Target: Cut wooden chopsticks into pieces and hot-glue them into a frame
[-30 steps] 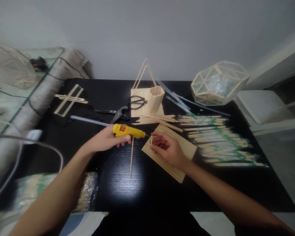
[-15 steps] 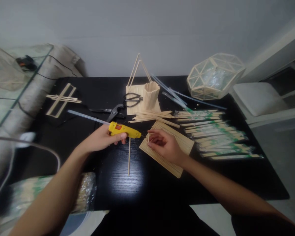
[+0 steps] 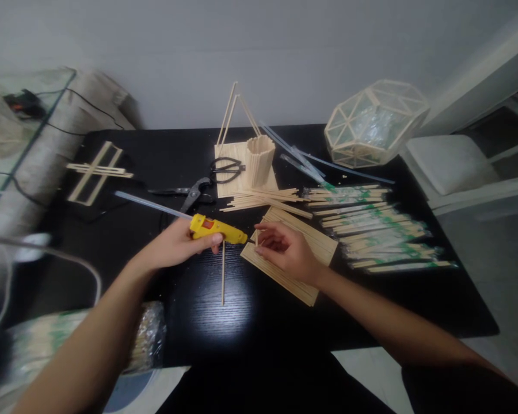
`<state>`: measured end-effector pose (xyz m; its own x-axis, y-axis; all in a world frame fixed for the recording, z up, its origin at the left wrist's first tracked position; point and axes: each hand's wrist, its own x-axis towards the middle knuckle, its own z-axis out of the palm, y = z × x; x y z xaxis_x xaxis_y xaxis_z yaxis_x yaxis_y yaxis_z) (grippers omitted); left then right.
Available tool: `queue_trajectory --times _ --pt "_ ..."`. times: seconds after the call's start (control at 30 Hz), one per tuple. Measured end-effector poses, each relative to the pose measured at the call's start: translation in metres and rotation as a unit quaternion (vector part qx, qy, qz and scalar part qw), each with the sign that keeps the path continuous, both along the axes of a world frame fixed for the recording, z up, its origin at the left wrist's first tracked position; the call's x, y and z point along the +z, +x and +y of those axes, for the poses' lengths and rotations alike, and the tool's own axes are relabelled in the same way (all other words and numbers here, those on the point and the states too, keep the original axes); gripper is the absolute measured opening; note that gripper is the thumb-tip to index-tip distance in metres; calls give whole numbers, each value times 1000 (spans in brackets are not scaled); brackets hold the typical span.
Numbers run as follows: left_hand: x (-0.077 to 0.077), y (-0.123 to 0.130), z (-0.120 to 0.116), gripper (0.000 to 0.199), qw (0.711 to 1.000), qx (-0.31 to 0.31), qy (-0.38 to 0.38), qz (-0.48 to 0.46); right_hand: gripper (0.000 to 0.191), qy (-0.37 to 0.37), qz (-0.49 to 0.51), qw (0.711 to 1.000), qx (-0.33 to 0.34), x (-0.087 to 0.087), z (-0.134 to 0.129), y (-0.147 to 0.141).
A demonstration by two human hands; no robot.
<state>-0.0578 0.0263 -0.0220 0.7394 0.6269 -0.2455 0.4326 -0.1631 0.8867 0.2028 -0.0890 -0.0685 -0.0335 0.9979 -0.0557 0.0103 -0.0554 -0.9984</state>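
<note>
Yellow glue gun [image 3: 218, 230]: held in left hand [image 3: 179, 244], left of stick panel [image 3: 322, 248], long axis crosswise, nozzle [image 3: 251, 241] aimed at the panel's left corner. Short stick [image 3: 256, 237]: pinched in right hand [image 3: 287, 253] above that corner, beside the nozzle; contact cannot be told.

Head cam looks fwd & down across blk table [image 3: 168, 155], L hand [image 3: 179, 242] & R hand [image 3: 291, 253] near, wall [image 3: 259, 57] beyond.

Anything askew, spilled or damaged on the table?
Only mildly: the loose sticks lie crossed at uneven angles between the cup and panel, unlike the panel's aligned rows. No spill or breakage visible.
</note>
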Motion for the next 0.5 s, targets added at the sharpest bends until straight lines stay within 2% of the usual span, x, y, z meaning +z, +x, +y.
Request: queue_trajectory --times 0.5 --pt "-1 2 -1 41 1000 1 23 11 41 -1 -1 1000 -9 -4 0 0"
